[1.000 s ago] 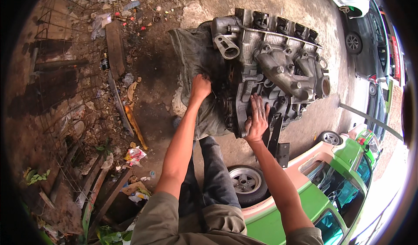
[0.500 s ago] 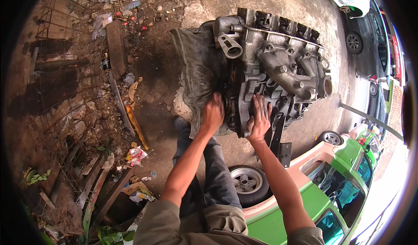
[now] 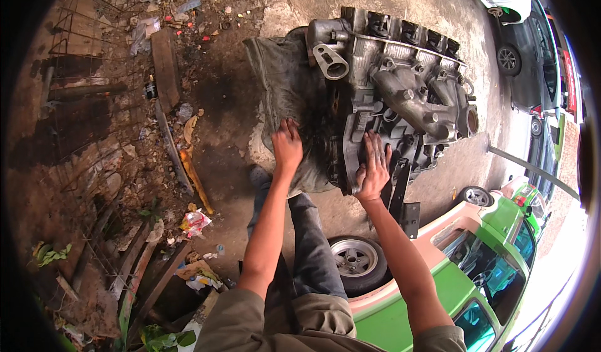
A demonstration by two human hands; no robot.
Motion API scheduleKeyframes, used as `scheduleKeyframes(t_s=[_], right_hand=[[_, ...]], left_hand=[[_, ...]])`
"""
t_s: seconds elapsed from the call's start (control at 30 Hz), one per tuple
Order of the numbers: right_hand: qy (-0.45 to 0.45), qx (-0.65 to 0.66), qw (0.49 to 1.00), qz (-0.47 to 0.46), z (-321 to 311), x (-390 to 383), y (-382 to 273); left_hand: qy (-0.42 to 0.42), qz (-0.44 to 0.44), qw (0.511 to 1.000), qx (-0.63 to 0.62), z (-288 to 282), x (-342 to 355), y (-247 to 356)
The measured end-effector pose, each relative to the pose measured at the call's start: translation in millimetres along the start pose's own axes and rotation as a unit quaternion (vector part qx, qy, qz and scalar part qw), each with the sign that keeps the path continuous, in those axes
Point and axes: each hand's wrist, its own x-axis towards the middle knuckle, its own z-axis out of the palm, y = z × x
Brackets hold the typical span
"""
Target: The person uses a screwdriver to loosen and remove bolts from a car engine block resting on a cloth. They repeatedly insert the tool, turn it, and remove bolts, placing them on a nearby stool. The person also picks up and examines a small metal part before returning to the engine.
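On the engine (image 3: 366,67) lies the right hand (image 3: 374,169) — left hand (image 3: 288,148) over cloth (image 3: 280,83).

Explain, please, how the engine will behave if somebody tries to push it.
The engine is probably very heavy and rigid, as it appears built of thick metal castings. It may feel slippery in places: the right hand, resting on it, looks smudged, perhaps with grease. It seems unlikely to roll, given its angular, uneven outline.

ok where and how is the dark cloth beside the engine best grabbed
Probably pinch the dark cloth by its left edge, coming from the left with the left hand: that edge lies clear of the engine, which crowds its right side.
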Motion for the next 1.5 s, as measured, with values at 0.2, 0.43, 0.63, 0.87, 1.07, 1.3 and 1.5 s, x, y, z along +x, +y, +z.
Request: scheduleKeyframes(t_s=[0.2,0.43,0.63,0.87,1.07,1.3,1.5], right_hand=[[-0.002,0.0,1.0,0.005,0.0,0.1,0.1],[-0.006,-0.003,1.0,0.009,1.2,-0.4,-0.1],[-0.006,-0.002,1.0,0.007,0.4,-0.4,-0.3],[-0.009,-0.009,1.0,0.014,2.6,-1.6,1.8],[0.006,0.005,1.0,0.002,1.3,-0.1,0.3],[0.025,-0.01,1.0,-0.002,3.0,1.2,-1.2],[0.021,-0.01,1.0,0.0,1.8,0.4,-1.3]], left_hand=[[-0.093,-0.022,0.994,0.057,6.5,52.8,1.5],[-0.114,-0.03,0.982,0.147,21.3,71.3,20.4],[-0.147,0.069,0.964,0.212,27.3,74.6,17.5],[-0.031,0.099,0.99,0.095,31.5,37.8,26.7],[-0.008,0.169,0.984,0.06,22.5,-41.7,15.2],[0.039,0.085,0.995,-0.041,20.5,-119.0,-9.6],[0.035,0.008,0.999,-0.037,10.0,-57.5,9.6]])
